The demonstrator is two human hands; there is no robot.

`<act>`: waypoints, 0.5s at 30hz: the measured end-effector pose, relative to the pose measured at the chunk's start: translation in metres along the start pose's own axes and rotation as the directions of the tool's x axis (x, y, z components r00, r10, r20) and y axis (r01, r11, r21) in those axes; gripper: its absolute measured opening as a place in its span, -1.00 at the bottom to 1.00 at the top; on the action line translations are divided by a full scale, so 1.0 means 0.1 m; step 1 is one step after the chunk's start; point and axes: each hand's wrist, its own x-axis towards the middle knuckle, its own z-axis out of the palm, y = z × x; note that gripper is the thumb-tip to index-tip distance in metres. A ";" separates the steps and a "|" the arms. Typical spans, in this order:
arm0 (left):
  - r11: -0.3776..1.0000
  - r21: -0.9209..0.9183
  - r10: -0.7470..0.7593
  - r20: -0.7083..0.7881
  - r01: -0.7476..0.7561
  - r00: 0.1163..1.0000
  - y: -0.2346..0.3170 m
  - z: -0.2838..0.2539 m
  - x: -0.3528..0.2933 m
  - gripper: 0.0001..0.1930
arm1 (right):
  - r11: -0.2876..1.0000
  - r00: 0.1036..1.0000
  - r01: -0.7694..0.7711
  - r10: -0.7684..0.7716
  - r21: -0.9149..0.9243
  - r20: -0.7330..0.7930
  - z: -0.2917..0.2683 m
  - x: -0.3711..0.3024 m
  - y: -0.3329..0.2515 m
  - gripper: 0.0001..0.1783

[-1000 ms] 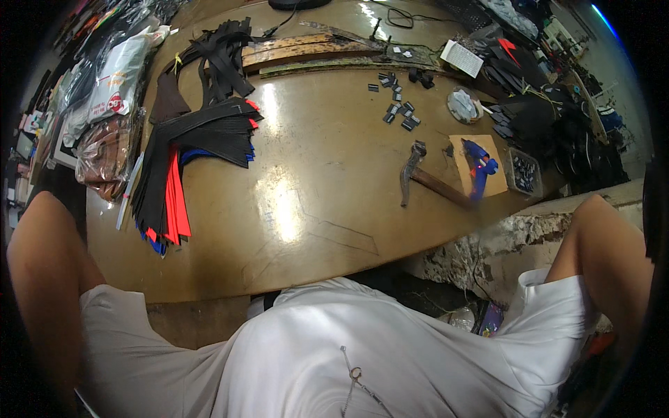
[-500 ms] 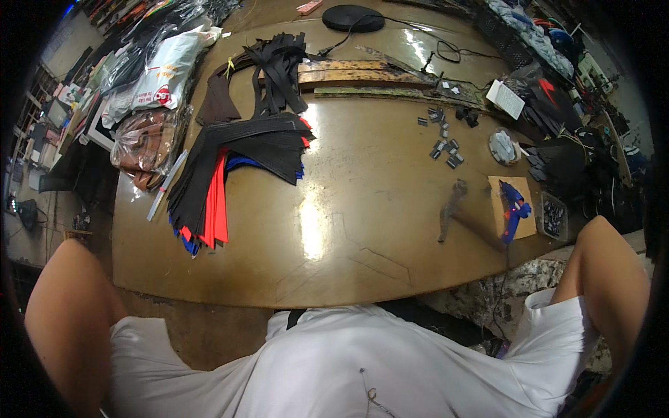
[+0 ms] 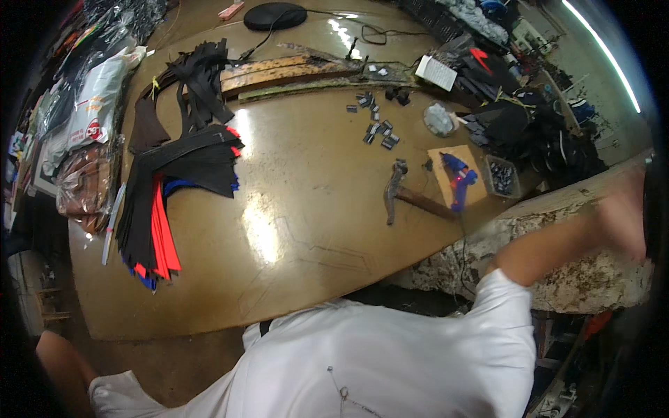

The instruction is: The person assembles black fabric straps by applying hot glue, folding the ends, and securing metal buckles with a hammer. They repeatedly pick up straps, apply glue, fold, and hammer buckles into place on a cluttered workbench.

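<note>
Neither of my hands shows. My right arm (image 3: 550,240) reaches out past the table's right edge and is blurred toward the picture's rim. At the lower left only a bent part of my left arm (image 3: 63,359) is visible. Nearest to my right arm on the table are a blue glue gun (image 3: 460,180) lying on a tan board (image 3: 476,194), and a hammer (image 3: 391,191) with its handle pointing toward that board. A fan of black, red and blue strips (image 3: 178,164) lies on the table's left side.
Small dark metal clips (image 3: 380,131) lie scattered beyond the hammer. A clear tub of small parts (image 3: 502,177) stands at the right edge. Wooden bars (image 3: 293,75), a coiled black strap (image 3: 275,16) and dark straps (image 3: 202,83) lie farther back. Bagged goods (image 3: 87,184) line the left.
My view has turned right and tilted, so the table sits farther left. My right arm has swung outward, and less of my left arm shows.
</note>
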 end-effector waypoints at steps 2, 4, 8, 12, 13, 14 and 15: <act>1.000 0.004 0.000 -0.006 0.000 1.000 -0.01 0.00 -0.05 -0.46 | 0.839 0.834 -0.533 0.543 -0.113 0.096 0.17 -0.43 0.91 -0.55; 1.000 0.017 -0.008 -0.010 0.008 1.000 -0.01 0.01 -0.09 -0.46 | 0.587 0.509 -0.791 0.789 -0.175 0.346 0.38 -1.12 1.77 -0.60; 0.998 0.045 -0.036 -0.017 0.037 0.999 0.00 0.00 -0.16 -0.47 | -0.016 -0.100 -0.832 0.988 -0.555 0.121 0.57 -2.29 2.88 -0.33; 0.992 0.093 -0.083 -0.048 0.087 0.995 0.03 -0.11 -0.27 -0.47 | -0.153 -0.274 -0.917 0.912 -0.367 0.306 0.73 -2.60 3.26 -0.45; 0.988 0.116 -0.097 -0.065 0.104 0.993 0.04 -0.15 -0.32 -0.47 | -0.090 -0.272 -0.885 0.896 -0.457 0.350 0.77 -2.59 3.28 -0.46; 0.982 0.142 -0.113 -0.088 0.124 0.990 0.06 -0.22 -0.39 -0.47 | 0.020 -0.237 -0.818 0.899 -0.575 0.368 0.83 -2.58 3.29 -0.46; 0.973 0.166 -0.136 -0.138 0.158 0.981 0.08 -0.30 -0.48 -0.47 | -0.087 -0.202 -0.908 0.948 -0.410 0.247 0.86 -2.57 3.28 -0.80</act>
